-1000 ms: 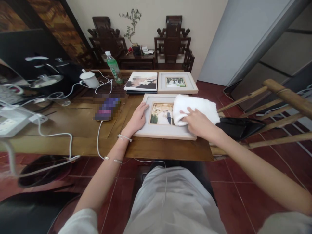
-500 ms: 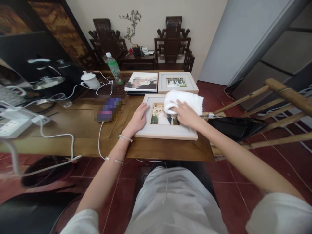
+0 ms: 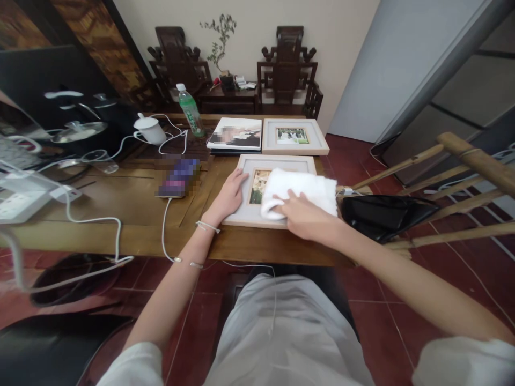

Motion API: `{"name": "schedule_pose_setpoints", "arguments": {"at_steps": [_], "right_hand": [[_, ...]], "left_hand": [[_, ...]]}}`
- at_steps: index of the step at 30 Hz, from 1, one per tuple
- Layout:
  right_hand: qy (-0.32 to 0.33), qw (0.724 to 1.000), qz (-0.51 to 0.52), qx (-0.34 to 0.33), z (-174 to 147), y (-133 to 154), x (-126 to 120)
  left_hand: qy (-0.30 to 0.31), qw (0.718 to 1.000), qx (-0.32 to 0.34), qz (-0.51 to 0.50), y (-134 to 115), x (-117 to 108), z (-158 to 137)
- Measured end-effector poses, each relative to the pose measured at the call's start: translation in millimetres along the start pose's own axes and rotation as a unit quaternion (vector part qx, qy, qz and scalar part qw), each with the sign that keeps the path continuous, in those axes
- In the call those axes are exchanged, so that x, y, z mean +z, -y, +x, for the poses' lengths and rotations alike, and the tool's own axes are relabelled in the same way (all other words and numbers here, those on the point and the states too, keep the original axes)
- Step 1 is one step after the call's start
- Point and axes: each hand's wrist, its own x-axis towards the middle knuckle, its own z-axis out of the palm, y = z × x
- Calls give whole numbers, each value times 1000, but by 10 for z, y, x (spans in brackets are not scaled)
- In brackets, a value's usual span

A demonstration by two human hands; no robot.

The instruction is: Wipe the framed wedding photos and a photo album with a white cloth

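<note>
A light wooden picture frame [image 3: 255, 215] with a pale mat lies face up near the table's front edge. My left hand [image 3: 230, 196] is closed over its left side, fingertips resting on the mat. Pressed under my right hand [image 3: 304, 213] is a folded white towel [image 3: 302, 182], bunched by the fingers on the lower right part of the frame. The towel covers most of the photo [image 3: 256, 187]; only its left strip shows. Part of the right fingers is hidden in the cloth.
Behind lie a second framed photo [image 3: 292, 146] and a white-covered album [image 3: 236, 134]. A green bottle [image 3: 190, 111], lidded white cup [image 3: 149, 130], charging phone [image 3: 177, 179] and plastic cup [image 3: 100, 162] stand left among cables. A wooden chair [image 3: 462, 155] is at right.
My right hand has drawn the towel down toward me over the frame, from its upper right to its lower part. The left hand stays on the frame's left side.
</note>
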Motion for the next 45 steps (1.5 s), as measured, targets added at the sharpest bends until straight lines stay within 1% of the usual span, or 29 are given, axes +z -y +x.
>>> {"name": "schedule_pose_setpoints", "arguments": {"at_steps": [2, 4, 5, 7, 9, 12, 16, 18, 20, 22, 24, 27, 30, 33, 35, 37, 39, 42, 45], "right_hand": [[9, 998, 23, -53, -190, 172, -51], [1, 995, 27, -93, -280, 267, -53], [-9, 994, 26, -102, -282, 279, -33], [-28, 994, 26, -99, -208, 227, 39], [-50, 995, 28, -81, -60, 83, 121], [-94, 995, 4, -31, 214, -243, 193], [-160, 985, -33, 48, 557, -677, 156], [-171, 982, -39, 73, 686, -817, 120], [-167, 981, -45, 84, 760, -871, 102], [-146, 984, -56, 83, 760, -830, 108], [-119, 988, -68, 75, 676, -706, 126], [-73, 994, -58, 55, 416, -434, 118], [-22, 1000, -17, 8, 74, -142, 45], [-5, 999, 12, -47, -209, 103, -23], [-6, 998, 16, -65, -296, 202, -23], [-12, 998, 16, -64, -278, 224, 17], [-25, 998, 18, -57, -172, 159, 78], [-61, 997, 4, -44, 63, -62, 163], [-117, 992, -36, -16, 279, -321, 218]], "left_hand": [[3, 1000, 1, 2, -7, -8, -1], [4, 1000, 3, 3, -13, -15, -2], [4, 1000, 4, 4, -16, -17, -2], [2, 1000, 3, 8, -18, -16, -1], [-1, 1000, 2, 12, -15, -12, -1], [-5, 1000, 2, 11, -8, -7, -2], [-8, 1000, 2, 6, -6, -13, -4], [-7, 1000, 3, 7, -8, -16, -4], [-7, 1000, 5, 5, -10, -15, -2], [-11, 1000, 6, -1, -10, -10, -1], [-13, 1000, 5, -2, -9, -4, -1], [-6, 1000, 2, 4, -12, 1, -2], [-1, 1000, -1, 3, -20, -3, -3], [-1, 1000, -2, -1, -31, -11, -6], [-1, 1000, -3, -1, -36, -15, -8], [-2, 1000, -4, -2, -35, -16, -10], [-4, 1000, -4, -4, -27, -16, -11], [-2, 1000, -4, -4, -14, -15, -7], [6, 1000, -3, 6, -18, -18, -1]]}}
